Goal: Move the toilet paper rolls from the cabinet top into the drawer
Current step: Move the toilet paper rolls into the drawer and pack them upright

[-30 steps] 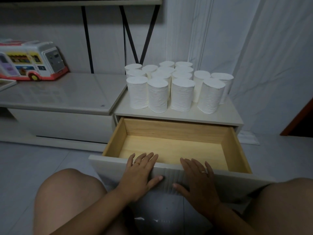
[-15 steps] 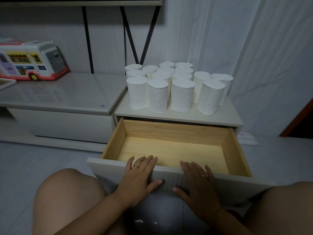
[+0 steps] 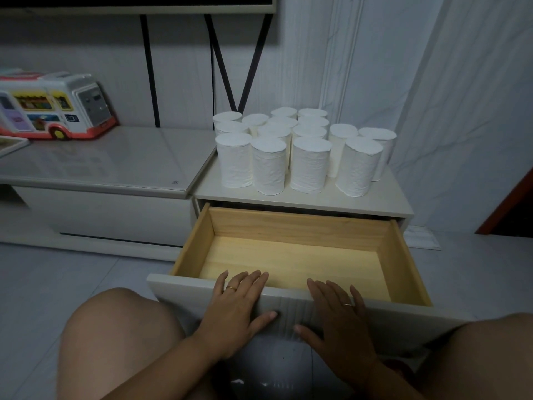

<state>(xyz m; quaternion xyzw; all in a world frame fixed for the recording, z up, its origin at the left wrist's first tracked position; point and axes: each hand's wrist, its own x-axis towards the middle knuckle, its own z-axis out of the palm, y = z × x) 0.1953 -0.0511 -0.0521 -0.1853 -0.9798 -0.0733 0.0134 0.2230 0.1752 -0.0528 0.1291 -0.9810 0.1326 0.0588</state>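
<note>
Left hand and right hand lie flat, empty, on the drawer; rolls look light, soft, best grasped round the sides

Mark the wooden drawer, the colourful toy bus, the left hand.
wooden drawer (image 3: 402, 264), head view: right inner wall.
colourful toy bus (image 3: 37, 111), head view: side.
left hand (image 3: 235, 310), head view: back.

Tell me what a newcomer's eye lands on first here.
A cluster of toilet paper rolls stands upright on the cabinet top. Below, the wooden drawer is open, nothing visible inside, with the left hand and right hand flat on its front. A colourful toy bus sits far left.
</note>
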